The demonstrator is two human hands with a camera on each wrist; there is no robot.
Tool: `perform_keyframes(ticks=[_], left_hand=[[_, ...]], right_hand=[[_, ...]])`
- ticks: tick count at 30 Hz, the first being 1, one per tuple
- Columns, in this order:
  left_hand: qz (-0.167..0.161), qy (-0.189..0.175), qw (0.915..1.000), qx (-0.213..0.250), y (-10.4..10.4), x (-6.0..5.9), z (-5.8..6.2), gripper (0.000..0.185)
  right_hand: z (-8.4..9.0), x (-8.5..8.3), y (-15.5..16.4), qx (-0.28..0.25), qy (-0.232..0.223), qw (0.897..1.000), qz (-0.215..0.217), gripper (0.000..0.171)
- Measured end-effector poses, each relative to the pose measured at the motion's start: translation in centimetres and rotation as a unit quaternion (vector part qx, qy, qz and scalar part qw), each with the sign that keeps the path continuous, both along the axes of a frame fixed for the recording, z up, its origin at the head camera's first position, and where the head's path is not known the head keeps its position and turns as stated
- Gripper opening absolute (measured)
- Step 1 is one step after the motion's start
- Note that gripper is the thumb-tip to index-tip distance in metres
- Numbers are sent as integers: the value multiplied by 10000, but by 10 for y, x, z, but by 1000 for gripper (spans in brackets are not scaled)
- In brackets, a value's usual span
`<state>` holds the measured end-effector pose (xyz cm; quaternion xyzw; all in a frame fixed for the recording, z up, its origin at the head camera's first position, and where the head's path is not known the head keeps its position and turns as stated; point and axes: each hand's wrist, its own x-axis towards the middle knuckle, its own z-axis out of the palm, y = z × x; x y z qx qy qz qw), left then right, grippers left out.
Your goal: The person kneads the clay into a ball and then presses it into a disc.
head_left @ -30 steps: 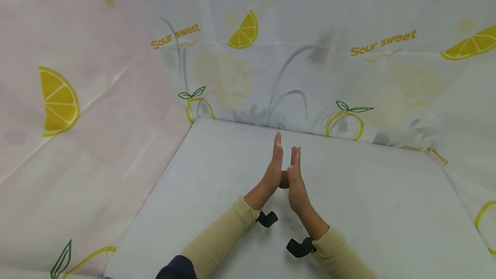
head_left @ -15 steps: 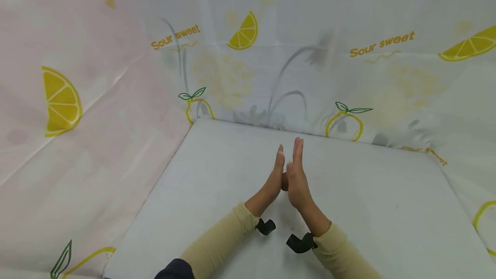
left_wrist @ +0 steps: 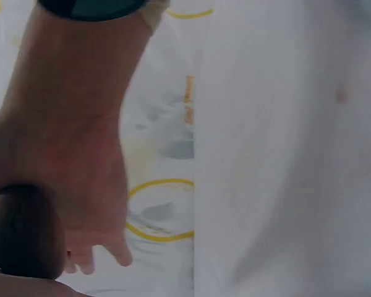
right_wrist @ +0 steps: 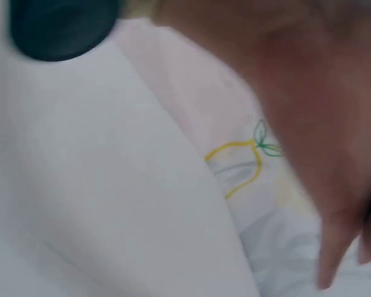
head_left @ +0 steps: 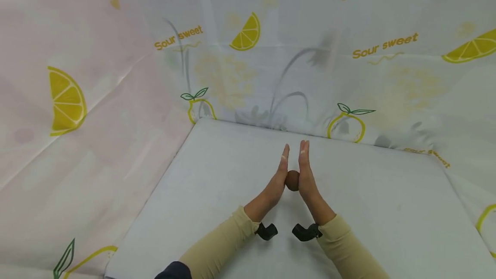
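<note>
A smooth brown ball (head_left: 292, 181) sits between my two upright palms in the head view. My left hand (head_left: 276, 184) touches it from the left, fingers straight and pointing away. From the right, my right hand (head_left: 307, 180) presses against it, its fingers also straight. The fingertips of the two hands stand apart. In the left wrist view the ball (left_wrist: 26, 232) looks dark and lies against a palm, with the edge of the other hand below. Only a dark sliver of the ball shows at the right edge of the right wrist view, which is blurred.
A white tabletop (head_left: 217, 175) lies under the hands. Behind and to the left hangs a pale cloth (head_left: 116, 111) printed with lemons and lettering. Black curved camera mounts (head_left: 306, 232) stick out from both wrists, facing each other below the hands.
The hands slide against each other; the right hand went forward, the left back, and now they are nearly level. Both shifted slightly right and parted a little, so more of the ball shows.
</note>
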<state>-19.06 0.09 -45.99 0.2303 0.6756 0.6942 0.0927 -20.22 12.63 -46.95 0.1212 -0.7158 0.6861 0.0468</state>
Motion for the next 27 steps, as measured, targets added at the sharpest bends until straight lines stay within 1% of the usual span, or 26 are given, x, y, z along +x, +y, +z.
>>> perform_keyframes(ticks=[3,7,10,15,18,22,25,27], left_hand=[[65,114,9999,70,-2,-3,6,95],[247,139,9996,85,-2,-8,11,88],[440,91,9990,76,-3,-14,10,81],[717,-192,9972,104,-6,-23,6,79],[731,-359,9966,86,-8,-24,3,78],[628,-580,9963,68,-8,-21,-2,76],[537,-624,9966,71,-6,-18,-4,74],[478,-601,9970,54,-5,-16,-5,75]], right_hand=[[-8,5,-3,0,-133,9999,51,68],[-13,14,-9,-18,19,10000,87,67],[-13,21,-16,59,233,9997,96,65],[-10,35,-28,318,547,9978,221,64],[-6,40,-32,473,777,9958,128,66],[1,41,-33,631,1100,9919,-63,66],[5,40,-31,594,1214,9908,-46,68],[8,38,-30,538,1209,9912,-70,69]])
